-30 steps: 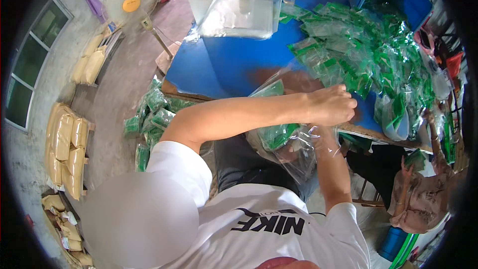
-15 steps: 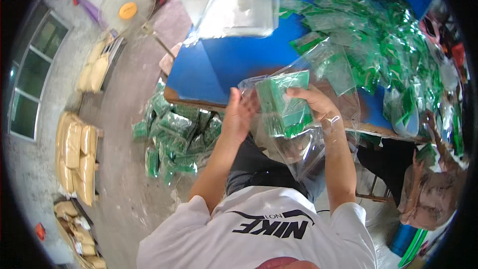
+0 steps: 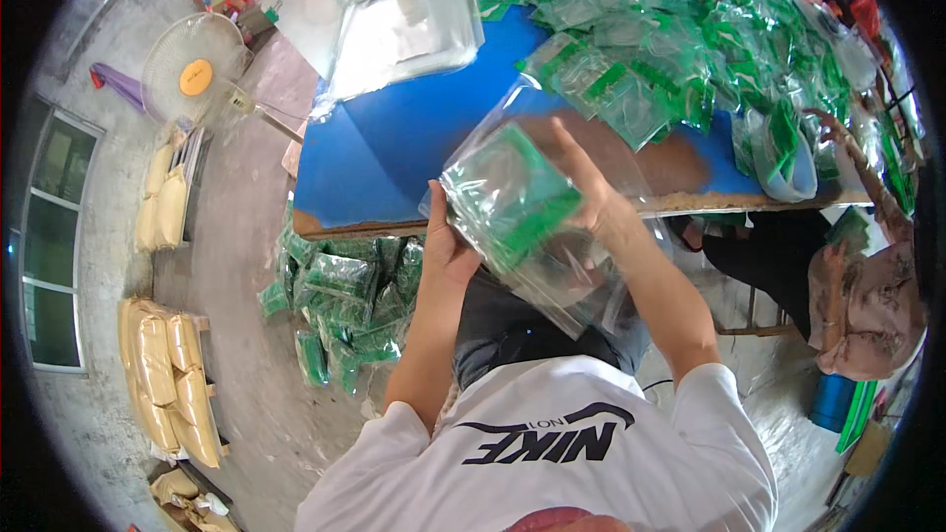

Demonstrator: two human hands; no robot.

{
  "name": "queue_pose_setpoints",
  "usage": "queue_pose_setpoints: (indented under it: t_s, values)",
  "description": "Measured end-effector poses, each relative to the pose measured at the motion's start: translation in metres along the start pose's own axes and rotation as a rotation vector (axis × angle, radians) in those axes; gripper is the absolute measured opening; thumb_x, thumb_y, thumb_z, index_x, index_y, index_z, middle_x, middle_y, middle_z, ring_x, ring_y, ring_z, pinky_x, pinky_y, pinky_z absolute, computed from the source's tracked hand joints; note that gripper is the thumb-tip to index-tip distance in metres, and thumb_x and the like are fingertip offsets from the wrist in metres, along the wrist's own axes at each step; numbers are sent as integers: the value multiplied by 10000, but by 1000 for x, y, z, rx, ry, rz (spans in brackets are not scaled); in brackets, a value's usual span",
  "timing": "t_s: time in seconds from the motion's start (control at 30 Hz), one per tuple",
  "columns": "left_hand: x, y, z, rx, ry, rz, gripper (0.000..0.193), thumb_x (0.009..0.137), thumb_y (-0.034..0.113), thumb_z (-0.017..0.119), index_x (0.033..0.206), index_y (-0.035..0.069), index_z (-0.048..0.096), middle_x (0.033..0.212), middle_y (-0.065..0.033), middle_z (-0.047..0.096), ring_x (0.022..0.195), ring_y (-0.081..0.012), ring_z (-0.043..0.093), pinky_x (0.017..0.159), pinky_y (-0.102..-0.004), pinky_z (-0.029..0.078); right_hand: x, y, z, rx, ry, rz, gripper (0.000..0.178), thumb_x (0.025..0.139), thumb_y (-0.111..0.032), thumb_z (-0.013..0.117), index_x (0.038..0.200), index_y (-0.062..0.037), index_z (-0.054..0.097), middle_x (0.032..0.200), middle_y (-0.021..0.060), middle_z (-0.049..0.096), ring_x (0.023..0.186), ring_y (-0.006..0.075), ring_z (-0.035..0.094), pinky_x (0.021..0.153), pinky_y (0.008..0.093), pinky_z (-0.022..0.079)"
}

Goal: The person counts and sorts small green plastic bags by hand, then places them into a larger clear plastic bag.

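A stack of flat green-and-clear packets [image 3: 517, 192] sits inside a large clear plastic bag [image 3: 552, 286], tilted over my lap at the table's near edge. At the stack's left edge my left hand [image 3: 450, 251] grips the bag, thumb up and the other fingers partly hidden behind the film. My right hand [image 3: 596, 195] lies against the stack's right side with its fingers stretched out, not wrapped round it. The loose lower end of the bag hangs between my forearms.
Loose green packets [image 3: 680, 49] heap over the blue table [image 3: 384, 153]. A clear tray [image 3: 409, 30] stands at the back. Filled green bags [image 3: 345, 286] pile on the floor at left, near a fan [image 3: 197, 64] and brown sacks [image 3: 168, 374]. Another person [image 3: 867, 305] works at right.
My left hand has come onto the stack's left edge and taken hold. My right hand has let go of its thumb grip and straightened its fingers. The stack has turned; the whole view has shifted.
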State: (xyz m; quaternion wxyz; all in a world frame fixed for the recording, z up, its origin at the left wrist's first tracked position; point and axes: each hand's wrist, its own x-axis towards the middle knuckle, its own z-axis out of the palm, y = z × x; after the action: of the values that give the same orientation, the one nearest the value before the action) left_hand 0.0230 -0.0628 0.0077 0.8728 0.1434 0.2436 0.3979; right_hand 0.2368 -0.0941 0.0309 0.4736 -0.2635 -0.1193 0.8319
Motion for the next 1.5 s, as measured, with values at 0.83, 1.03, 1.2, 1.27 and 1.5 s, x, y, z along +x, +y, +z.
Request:
queue_pose_setpoints:
  t_s: [0.83,1.03,1.2,1.27,1.5]
  values:
    - [-3,57,-13,193,287,-12,382,1022,267,537,1304,10,540,1270,-155,626,1151,-313,622,993,-507,506,0,33,-6,307,102,-193,565,1046,-468,397,1428,-53,426,1348,186,541,1185,297,574,1026,429,487]
    - [-12,51,-4,391,203,69,412,1022,285,544,1344,29,525,1289,-124,621,1186,-275,602,999,-442,505,13,61,18,-106,278,-344,549,1051,-485,393,1364,-42,483,1244,160,587,1077,255,614,871,450,579]
    - [8,50,-20,238,248,25,355,990,186,604,1297,14,555,1248,-118,637,1141,-262,621,979,-449,514,44,48,-9,-166,485,-292,585,1044,-555,354,1335,-76,522,1212,90,637,1066,236,628,937,419,498]
    - [0,51,-15,258,215,23,345,988,179,605,1288,15,557,1238,-115,639,1141,-262,622,976,-446,515,20,48,7,-235,518,-380,646,1039,-571,341,1361,-37,511,1234,122,633,1052,250,644,918,435,513]
    - [1,75,-28,695,179,512,456,929,92,679,1345,1,515,1160,-95,640,1058,-227,606,954,-376,460,23,39,6,-77,417,-241,752,1029,-590,339,1489,5,318,1436,213,466,1164,338,586,975,481,485]
